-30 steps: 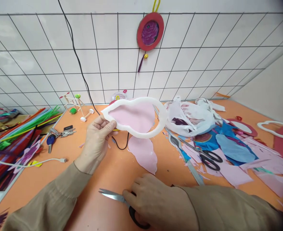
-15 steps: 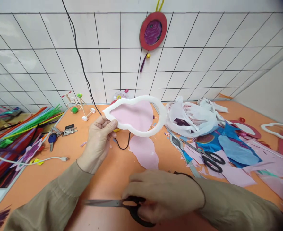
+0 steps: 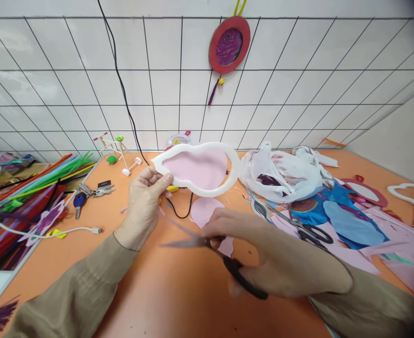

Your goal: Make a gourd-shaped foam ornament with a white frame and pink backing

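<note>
Between the thumb and fingers of my left hand [image 3: 145, 202] is the pointed left end of a white gourd-shaped frame [image 3: 233, 169], held up above the table. Pink sheet [image 3: 200, 169] shows through the frame's opening; whether it is fixed to the frame I cannot tell. My right hand [image 3: 252, 249] grips black-handled scissors [image 3: 189, 242] with the blades parted and pointing left, somewhat blurred by motion. A pink gourd-shaped cutout [image 3: 205, 211] lies on the table below the frame, partly covered by my right hand and the scissors.
Keys [image 3: 79, 202] and a white cable [image 3: 69, 231] lie at the left, beside colourful pipe cleaners [image 3: 52, 173]. A white plastic bag [image 3: 287, 176], a second pair of scissors [image 3: 316, 233] and pink scraps [image 3: 372, 225] are on the right. A round red ornament [image 3: 213, 51] hangs on the tiled wall.
My right hand has moved up and to the right with the scissors, and their blades have opened. My left hand holds the frame almost where it was. The view has shifted slightly.
</note>
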A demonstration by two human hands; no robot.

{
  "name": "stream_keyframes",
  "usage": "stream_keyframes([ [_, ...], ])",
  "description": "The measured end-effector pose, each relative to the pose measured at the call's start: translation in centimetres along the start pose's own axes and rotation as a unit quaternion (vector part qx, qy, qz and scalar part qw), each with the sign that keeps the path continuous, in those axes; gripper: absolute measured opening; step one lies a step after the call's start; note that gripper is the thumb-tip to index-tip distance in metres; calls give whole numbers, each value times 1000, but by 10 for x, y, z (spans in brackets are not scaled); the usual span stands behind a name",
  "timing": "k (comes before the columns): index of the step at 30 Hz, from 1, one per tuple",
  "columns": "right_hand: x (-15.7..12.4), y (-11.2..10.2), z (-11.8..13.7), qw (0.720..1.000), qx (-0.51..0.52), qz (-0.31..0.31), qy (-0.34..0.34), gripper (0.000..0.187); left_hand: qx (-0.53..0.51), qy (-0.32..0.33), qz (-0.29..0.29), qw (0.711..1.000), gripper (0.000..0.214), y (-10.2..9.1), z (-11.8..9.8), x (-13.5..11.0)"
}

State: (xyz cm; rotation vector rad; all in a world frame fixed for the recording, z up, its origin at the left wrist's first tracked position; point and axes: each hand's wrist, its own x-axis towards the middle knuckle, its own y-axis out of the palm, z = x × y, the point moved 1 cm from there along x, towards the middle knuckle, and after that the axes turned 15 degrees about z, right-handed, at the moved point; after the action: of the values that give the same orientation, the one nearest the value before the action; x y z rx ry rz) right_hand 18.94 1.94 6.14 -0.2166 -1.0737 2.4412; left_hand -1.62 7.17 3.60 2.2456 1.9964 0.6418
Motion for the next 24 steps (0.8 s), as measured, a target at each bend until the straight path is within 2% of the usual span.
stream_keyframes([
  [3, -7, -9, -2, 983, -152, -100, 30, 36, 21, 9, -9, 1000, 22, -1, -2, 1],
  [7, -12, -13, -7, 959, -242, -143, 41, 36, 41, 29, -8, 999, 19, -1, -4, 1],
  [12, -15, -13, -11, 952, -247, -166, 73, 41, 61, 39, -3, 997, 16, 0, -4, 0],
  [24, -16, -15, -18, 957, -221, -154, 110, 41, 135, 91, 25, 986, 11, -1, -4, -3],
])
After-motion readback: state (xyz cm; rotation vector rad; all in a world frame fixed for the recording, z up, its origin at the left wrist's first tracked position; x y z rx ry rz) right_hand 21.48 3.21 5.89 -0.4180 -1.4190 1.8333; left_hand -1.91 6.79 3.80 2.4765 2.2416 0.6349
